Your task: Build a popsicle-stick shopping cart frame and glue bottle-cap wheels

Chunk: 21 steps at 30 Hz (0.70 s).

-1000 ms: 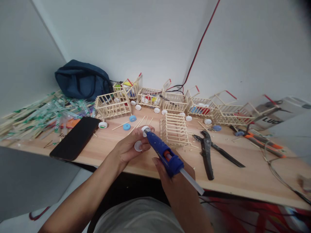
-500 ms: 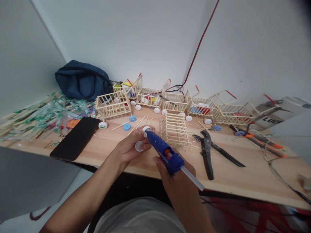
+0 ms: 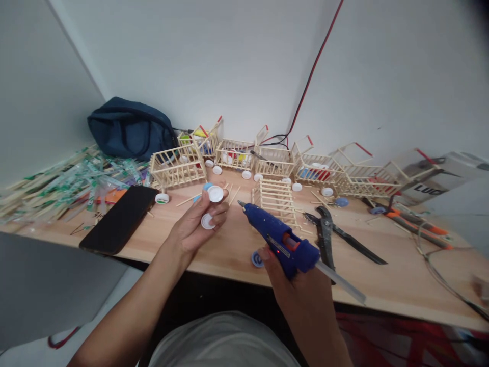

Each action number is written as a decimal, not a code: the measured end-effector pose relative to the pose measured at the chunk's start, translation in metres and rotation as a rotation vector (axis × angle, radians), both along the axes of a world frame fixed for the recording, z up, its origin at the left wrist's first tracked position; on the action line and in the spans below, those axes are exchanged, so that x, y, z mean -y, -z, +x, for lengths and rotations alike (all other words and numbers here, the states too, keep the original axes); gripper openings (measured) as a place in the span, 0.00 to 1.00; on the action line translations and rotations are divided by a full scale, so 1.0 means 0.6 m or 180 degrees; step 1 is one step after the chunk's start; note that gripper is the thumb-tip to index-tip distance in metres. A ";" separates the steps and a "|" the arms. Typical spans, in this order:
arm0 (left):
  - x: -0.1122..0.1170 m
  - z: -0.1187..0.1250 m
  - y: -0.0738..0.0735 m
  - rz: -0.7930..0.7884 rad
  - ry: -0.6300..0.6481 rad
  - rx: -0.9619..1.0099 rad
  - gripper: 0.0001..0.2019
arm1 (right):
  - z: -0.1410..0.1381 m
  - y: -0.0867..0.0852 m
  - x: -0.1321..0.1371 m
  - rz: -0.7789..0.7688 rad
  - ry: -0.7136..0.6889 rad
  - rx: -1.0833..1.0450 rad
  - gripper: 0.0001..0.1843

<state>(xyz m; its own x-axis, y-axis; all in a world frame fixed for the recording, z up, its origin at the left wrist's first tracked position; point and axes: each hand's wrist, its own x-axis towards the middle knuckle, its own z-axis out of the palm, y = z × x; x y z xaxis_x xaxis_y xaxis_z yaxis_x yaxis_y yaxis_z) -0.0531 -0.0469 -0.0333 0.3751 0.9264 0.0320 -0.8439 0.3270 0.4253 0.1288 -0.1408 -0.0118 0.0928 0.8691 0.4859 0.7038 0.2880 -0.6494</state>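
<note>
Two white bottle caps are pinched in my left hand (image 3: 193,224): an upper cap (image 3: 215,193) with its hollow side showing, and a lower cap (image 3: 207,221). My right hand (image 3: 301,295) is wrapped round a blue hot glue gun (image 3: 273,229), its nozzle pointing up and left, apart from the caps. A clear glue stick (image 3: 342,283) sticks out of the gun's back, and a small red light glows on its side. Beside my right thumb a blue cap (image 3: 257,259) lies on the table. Behind the gun rests a stick frame (image 3: 277,201) without wheels.
Several small stick carts (image 3: 275,160) with cap wheels line the wall. At left lie a black phone (image 3: 120,219), wrapped sticks (image 3: 76,183) and a blue bag (image 3: 132,127). Black pliers (image 3: 324,234) and orange-handled pliers (image 3: 412,224) lie at right, near a cable (image 3: 439,278).
The glue gun has moved right and back, away from the caps. My left hand has shifted left and up with both caps. A blue cap near my right thumb has come into view.
</note>
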 end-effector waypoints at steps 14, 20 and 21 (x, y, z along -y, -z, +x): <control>0.005 0.005 0.014 -0.0084 0.0135 -0.0229 0.12 | -0.011 0.009 -0.003 -0.0121 -0.0267 -0.0164 0.11; 0.006 0.008 0.017 -0.0052 0.0143 -0.0409 0.14 | -0.021 0.018 -0.011 -0.0295 -0.0370 -0.0265 0.09; 0.006 0.008 0.018 -0.0037 0.0138 -0.0418 0.14 | -0.022 0.020 -0.012 -0.0307 -0.0370 -0.0279 0.10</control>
<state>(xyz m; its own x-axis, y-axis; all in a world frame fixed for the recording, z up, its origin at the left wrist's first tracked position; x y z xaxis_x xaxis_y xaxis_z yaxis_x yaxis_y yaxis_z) -0.0481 -0.0507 -0.0440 0.4151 0.9093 -0.0307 -0.7661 0.3676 0.5272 0.1156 -0.1336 -0.0237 0.0275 0.9186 0.3943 0.6088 0.2975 -0.7354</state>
